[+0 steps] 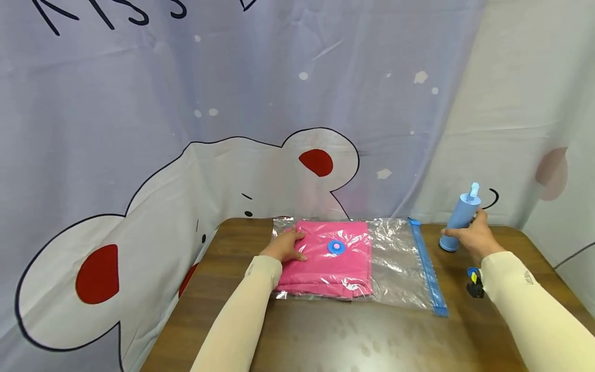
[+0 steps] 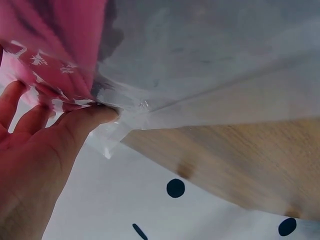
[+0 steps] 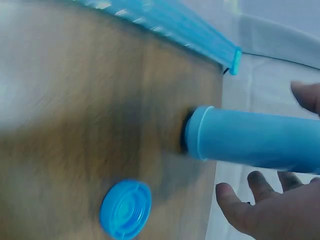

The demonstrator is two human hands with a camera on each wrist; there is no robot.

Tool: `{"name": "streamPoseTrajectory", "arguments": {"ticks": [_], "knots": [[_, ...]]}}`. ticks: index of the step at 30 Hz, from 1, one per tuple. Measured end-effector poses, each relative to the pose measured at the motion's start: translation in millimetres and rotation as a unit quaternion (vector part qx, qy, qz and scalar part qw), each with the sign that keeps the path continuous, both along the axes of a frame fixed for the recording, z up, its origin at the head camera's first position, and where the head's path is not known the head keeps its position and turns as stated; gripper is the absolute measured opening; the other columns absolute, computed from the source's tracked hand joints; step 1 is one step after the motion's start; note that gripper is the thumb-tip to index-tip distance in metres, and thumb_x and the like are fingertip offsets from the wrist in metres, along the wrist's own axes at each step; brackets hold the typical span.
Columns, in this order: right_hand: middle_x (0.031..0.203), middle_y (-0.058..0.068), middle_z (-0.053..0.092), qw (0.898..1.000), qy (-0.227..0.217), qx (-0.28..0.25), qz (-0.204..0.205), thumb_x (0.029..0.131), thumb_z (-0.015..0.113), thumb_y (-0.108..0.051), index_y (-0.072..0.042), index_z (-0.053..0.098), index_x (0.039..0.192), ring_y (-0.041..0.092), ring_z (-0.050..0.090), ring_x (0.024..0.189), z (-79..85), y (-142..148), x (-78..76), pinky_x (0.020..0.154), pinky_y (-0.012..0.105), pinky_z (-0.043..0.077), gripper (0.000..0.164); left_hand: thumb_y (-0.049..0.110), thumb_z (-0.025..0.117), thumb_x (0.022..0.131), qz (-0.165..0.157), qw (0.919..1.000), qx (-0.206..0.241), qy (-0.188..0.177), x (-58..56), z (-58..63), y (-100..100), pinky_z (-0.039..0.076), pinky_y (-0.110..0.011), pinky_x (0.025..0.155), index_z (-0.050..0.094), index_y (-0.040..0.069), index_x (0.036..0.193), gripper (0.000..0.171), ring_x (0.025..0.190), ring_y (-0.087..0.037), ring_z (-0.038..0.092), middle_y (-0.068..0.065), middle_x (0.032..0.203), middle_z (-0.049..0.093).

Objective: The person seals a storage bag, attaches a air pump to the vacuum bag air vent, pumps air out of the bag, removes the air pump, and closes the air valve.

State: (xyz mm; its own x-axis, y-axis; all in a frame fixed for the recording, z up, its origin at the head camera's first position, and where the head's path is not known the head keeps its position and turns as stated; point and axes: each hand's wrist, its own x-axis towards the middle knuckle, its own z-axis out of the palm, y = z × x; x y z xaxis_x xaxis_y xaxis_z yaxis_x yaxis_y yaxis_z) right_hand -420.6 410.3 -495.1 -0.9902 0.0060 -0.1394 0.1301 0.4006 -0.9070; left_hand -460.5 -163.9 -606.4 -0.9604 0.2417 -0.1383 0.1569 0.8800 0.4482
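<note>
A clear plastic storage bag lies flat on the table, with folded pink fabric inside. It has a round blue valve with a pink centre and a blue zip edge on the right. My left hand rests on the bag's left end with fingers spread; the left wrist view shows its thumb at the bag's clear corner. On the right, a light blue cylindrical hand pump stands on the table. My right hand reaches around it, with fingers and thumb apart from its body.
A round blue cap lies near the pump. By the right sleeve sits a small black and yellow object, partly hidden. Behind the wooden table hangs a printed curtain.
</note>
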Motion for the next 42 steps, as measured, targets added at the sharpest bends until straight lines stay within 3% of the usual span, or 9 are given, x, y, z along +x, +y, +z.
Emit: {"name": "streamPoseTrajectory", "arguments": {"ticks": [3,9,12,16,19,24,31,36,42], "knots": [[0.179,0.048,-0.015,1.0,-0.002,-0.003,-0.004,0.11,0.072,-0.019,0.002,-0.034,0.17,0.073,0.0,0.167,2.5,1,-3.3,0.136,0.085,0.015,0.123,0.045,0.102,0.082,0.003,1.0,0.005,-0.004,4.0,3.6,3,0.034,-0.066,0.14,0.054,0.026,0.171,0.103,0.171,-0.05,0.035,-0.016,0.188,0.027],[0.176,0.054,0.005,0.998,-0.003,0.065,0.017,0.112,0.069,-0.024,0.016,-0.01,0.172,0.077,0.017,0.161,1.6,4,-8.1,0.13,0.087,0.026,0.107,0.043,0.102,0.081,0.021,0.9997,-0.003,-0.006,15.2,14.2,6,0.034,-0.064,0.14,0.054,0.029,0.17,0.102,0.172,-0.048,0.035,-0.012,0.189,0.027],[0.173,0.055,0.013,0.995,-0.014,0.099,0.027,0.112,0.069,-0.026,0.022,0.0,0.17,0.078,0.023,0.159,-1.4,5,-9.2,0.129,0.086,0.029,0.102,0.042,0.102,0.082,0.02,0.9997,-0.009,-0.004,15.8,13.9,6,0.034,-0.065,0.14,0.054,0.029,0.171,0.101,0.172,-0.048,0.034,-0.012,0.189,0.027],[0.167,0.058,0.024,0.987,0.003,0.152,0.056,0.112,0.068,-0.027,0.026,0.012,0.166,0.078,0.031,0.154,8.8,-4,-7.1,0.126,0.086,0.034,0.095,0.043,0.102,0.082,0.014,0.9999,-0.001,-0.003,13.3,14.1,6,0.032,-0.067,0.141,0.054,0.028,0.171,0.102,0.172,-0.05,0.033,-0.013,0.19,0.026],[0.165,0.056,0.034,0.98,0.042,0.173,0.085,0.11,0.071,-0.028,0.025,0.021,0.165,0.075,0.039,0.153,24.7,-33,-6.0,0.126,0.083,0.038,0.091,0.044,0.102,0.083,0.012,0.9999,-0.007,0.0,11.2,13.2,4,0.034,-0.064,0.141,0.054,0.027,0.171,0.101,0.172,-0.049,0.035,-0.014,0.189,0.026],[0.162,0.049,0.049,0.977,0.092,0.14,0.134,0.108,0.077,-0.026,0.02,0.037,0.161,0.065,0.053,0.15,45.7,-117,1.0,0.125,0.074,0.048,0.081,0.041,0.102,0.083,0.01,0.9998,-0.017,-0.003,7.5,9.0,3,0.037,-0.061,0.14,0.054,0.024,0.171,0.101,0.171,-0.047,0.038,-0.016,0.188,0.029],[0.159,0.04,0.059,0.978,0.072,0.086,0.175,0.104,0.083,-0.027,0.014,0.045,0.159,0.056,0.062,0.148,48.2,-219,14.2,0.126,0.067,0.052,0.078,0.045,0.103,0.081,-0.004,1.0,-0.003,0.005,3.3,0.2,11,0.038,-0.061,0.139,0.056,0.024,0.169,0.101,0.17,-0.046,0.04,-0.017,0.187,0.032],[0.151,0.039,0.066,0.975,0.085,0.086,0.186,0.101,0.086,-0.023,0.013,0.051,0.152,0.056,0.067,0.142,29.3,-251,13.3,0.122,0.065,0.056,0.072,0.045,0.102,0.083,-0.007,0.9998,-0.015,0.014,9.6,1.7,18,0.038,-0.058,0.14,0.057,0.023,0.169,0.099,0.17,-0.045,0.041,-0.018,0.185,0.035],[0.143,0.036,0.072,0.969,0.102,0.114,0.193,0.099,0.088,-0.025,0.012,0.057,0.146,0.053,0.072,0.134,21.6,-257,12.7,0.115,0.064,0.061,0.067,0.047,0.101,0.083,0.0,0.9994,-0.035,0.006,12.1,3.7,15,0.039,-0.058,0.139,0.054,0.025,0.17,0.101,0.171,-0.043,0.04,-0.016,0.187,0.032]]}}
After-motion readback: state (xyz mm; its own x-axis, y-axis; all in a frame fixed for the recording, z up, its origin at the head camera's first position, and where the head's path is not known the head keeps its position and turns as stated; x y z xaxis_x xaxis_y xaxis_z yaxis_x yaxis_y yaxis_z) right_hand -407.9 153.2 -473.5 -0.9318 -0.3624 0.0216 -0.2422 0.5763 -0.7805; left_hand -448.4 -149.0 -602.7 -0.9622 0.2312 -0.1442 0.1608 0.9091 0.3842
